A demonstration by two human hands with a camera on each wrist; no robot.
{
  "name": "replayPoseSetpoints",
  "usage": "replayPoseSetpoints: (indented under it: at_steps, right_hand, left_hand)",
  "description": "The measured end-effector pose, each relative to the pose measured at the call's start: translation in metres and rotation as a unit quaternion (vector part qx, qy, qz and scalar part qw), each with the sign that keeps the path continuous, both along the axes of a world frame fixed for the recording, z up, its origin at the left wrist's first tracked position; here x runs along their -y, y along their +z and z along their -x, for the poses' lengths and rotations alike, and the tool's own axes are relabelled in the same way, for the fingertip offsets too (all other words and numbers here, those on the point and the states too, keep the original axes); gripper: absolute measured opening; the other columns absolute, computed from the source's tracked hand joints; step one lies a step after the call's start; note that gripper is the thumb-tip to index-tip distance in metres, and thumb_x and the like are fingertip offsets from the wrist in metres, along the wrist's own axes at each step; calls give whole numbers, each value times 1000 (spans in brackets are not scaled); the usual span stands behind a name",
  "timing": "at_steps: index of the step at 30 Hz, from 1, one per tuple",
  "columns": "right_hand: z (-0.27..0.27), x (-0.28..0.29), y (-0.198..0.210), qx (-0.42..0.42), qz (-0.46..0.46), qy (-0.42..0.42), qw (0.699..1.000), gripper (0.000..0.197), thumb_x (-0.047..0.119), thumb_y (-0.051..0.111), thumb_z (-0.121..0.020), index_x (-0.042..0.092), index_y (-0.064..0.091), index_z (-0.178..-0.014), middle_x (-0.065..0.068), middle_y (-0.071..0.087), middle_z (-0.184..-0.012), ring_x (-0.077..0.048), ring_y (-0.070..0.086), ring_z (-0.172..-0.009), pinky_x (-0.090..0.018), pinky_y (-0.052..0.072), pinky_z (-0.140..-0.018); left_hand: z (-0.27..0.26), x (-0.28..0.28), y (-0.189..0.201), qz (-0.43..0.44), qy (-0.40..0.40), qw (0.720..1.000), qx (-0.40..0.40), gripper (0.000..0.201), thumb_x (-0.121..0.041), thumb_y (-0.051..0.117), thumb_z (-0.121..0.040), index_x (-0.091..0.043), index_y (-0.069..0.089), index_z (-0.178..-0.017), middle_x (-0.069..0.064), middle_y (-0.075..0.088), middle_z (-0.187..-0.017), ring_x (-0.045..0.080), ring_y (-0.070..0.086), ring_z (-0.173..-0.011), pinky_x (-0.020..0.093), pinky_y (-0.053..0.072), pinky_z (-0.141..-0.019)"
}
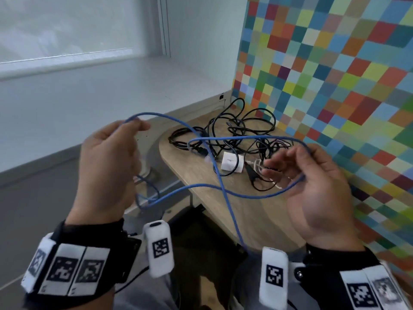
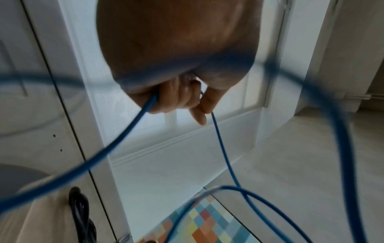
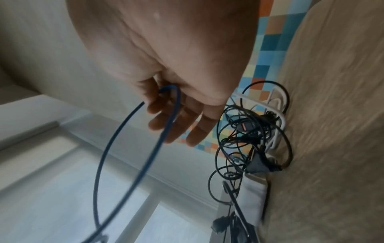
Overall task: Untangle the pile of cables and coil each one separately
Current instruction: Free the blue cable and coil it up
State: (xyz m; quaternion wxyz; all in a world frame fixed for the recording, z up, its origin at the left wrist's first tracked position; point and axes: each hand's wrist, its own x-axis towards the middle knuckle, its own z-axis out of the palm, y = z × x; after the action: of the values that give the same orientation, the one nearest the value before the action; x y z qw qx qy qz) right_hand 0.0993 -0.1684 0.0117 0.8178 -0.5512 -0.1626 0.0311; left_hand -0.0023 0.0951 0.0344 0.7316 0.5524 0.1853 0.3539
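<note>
The left hand (image 1: 109, 166) pinches the thin blue round-jacketed cable (image 1: 223, 189) in a closed grip, while the right hand (image 1: 317, 193) hooks a loop of it on loosely curled fingers — both raised above the light wood-grain bench (image 1: 225, 211). One blue strand still dips into the tangled pile of black and white cables (image 1: 234, 135) with its white plug block (image 1: 231, 162). Best, I judge, to draw it out slowly, feeding even loops into the left hand — a tug would tighten the knot.

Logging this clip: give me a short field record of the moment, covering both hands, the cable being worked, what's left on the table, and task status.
left hand: grips blue cable, loops hanging below it
right hand: fingers loosely curled, blue cable looped across palm
blue cable: lifted above table, one strand runs back to pile
pile: black cables, white adapter, white cord, tangled
table: wooden, beside checkered wall
status: nothing coiled yet
</note>
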Motion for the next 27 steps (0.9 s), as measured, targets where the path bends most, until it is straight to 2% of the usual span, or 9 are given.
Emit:
replayPoseSetpoints:
  at_steps: [4, 7, 10, 14, 17, 19, 22, 24, 27]
  right_hand:
    - [-12, 12, -1, -78, -67, -62, 993, 32, 22, 42, -109, 18, 60, -83, 1, 46, -62, -20, 50, -54, -41, 59, -68]
    - [-19, 19, -4, -104, -95, -103, 985, 32, 25, 41, -109, 20, 59, -84, 4, 37, -61, -17, 41, -51, -35, 55, -61]
    - [-22, 21, -8, -102, -80, -110, 985, 28, 23, 42, -109, 19, 61, -88, 3, 41, -64, -17, 43, -52, -34, 54, -59]
    - [-20, 15, -10, -55, 20, -117, 991, 27, 6, 47, -105, 19, 68, -94, -2, 56, -75, -18, 56, -63, -41, 57, -65]
    - [-18, 13, -12, 8, 120, -107, 987, 37, -7, 51, -99, 24, 71, -92, 0, 66, -85, -19, 64, -79, -43, 54, -79]
    - [-14, 11, -12, 48, 176, -86, 979, 43, -9, 54, -97, 29, 73, -90, 2, 70, -88, -20, 67, -89, -39, 54, -83]
    - [-6, 8, -7, 93, 218, -55, 970, 39, -5, 64, -95, 33, 74, -92, 3, 73, -93, -17, 70, -97, -34, 57, -87]
    - [-1, 6, -2, 102, 212, -16, 972, 24, 8, 74, -91, 29, 72, -103, 1, 73, -102, -17, 69, -104, -34, 57, -93]
    - [4, 5, 4, 98, 189, 30, 977, 26, 24, 76, -89, 24, 70, -114, 2, 72, -114, -17, 67, -116, -32, 55, -98]
  left_hand:
    - [4, -17, 0, 51, 82, 995, 34, 16, -20, 60, -93, -18, 68, -79, -5, 23, -53, 14, 16, -46, 26, 15, -41]
    - [5, -23, 0, 81, 116, 989, 53, 14, -20, 59, -92, -20, 65, -79, -3, 23, -58, 15, 15, -48, 28, 16, -42]
    - [6, -20, 1, 54, 98, 992, 53, 15, -17, 58, -93, -19, 65, -80, 1, 19, -61, 16, 16, -49, 29, 16, -45]
    - [4, -5, 4, 0, 36, 998, 56, 16, -18, 58, -98, -17, 69, -86, 6, 17, -65, 18, 14, -52, 34, 12, -49]
    - [2, 8, 5, -31, -17, 998, 58, 25, -25, 55, -104, -17, 72, -88, 0, 22, -58, 17, 14, -50, 34, 12, -48]
    - [0, 17, 6, -51, -39, 997, 52, 28, -26, 54, -106, -20, 74, -87, -4, 27, -54, 15, 16, -48, 31, 14, -45]
    - [-1, 28, 7, -78, -75, 993, 49, 29, -26, 53, -105, -22, 73, -84, -5, 29, -54, 15, 17, -47, 33, 12, -44]
    - [-2, 32, 8, -83, -91, 992, 42, 31, -23, 50, -107, -22, 70, -83, -3, 31, -56, 14, 20, -47, 33, 13, -45]
    - [-3, 33, 7, -94, -95, 991, 25, 29, -19, 45, -109, -17, 63, -87, 0, 39, -55, 15, 27, -43, 28, 20, -45]
